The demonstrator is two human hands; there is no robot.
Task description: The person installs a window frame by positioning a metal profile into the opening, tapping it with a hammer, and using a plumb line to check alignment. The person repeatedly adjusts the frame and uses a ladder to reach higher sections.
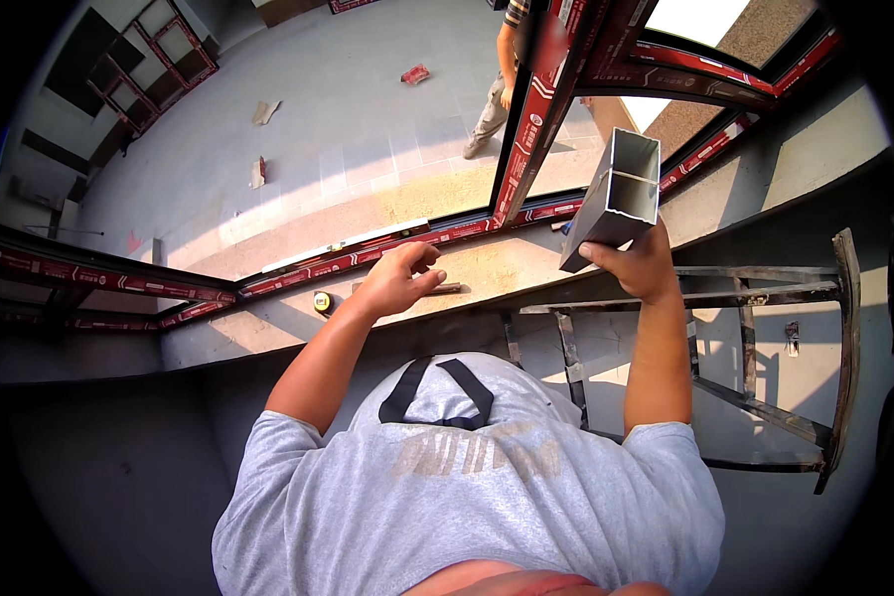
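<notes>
My right hand (646, 262) grips a short piece of hollow rectangular metal profile (598, 211) by its lower end. The profile is grey, tilted upward, and its open end shows two chambers split by a thin wall. Over the window sill (502, 266), my left hand (395, 282) is held with loosely bent fingers and the thumb apart, with nothing visible in it. Just beyond those fingertips lies a thin brown bar-like piece (445, 289), partly hidden by the hand. A yellow and black tape measure (323, 302) rests on the sill to the left of that hand.
Window frames (531, 129) covered in red film run along the sill and rise ahead of me. A dark metal ladder-like frame (780, 294) stands low at the right. Beyond the window, another person (497, 94) stands on the tiled floor (348, 109), where scraps (264, 111) lie.
</notes>
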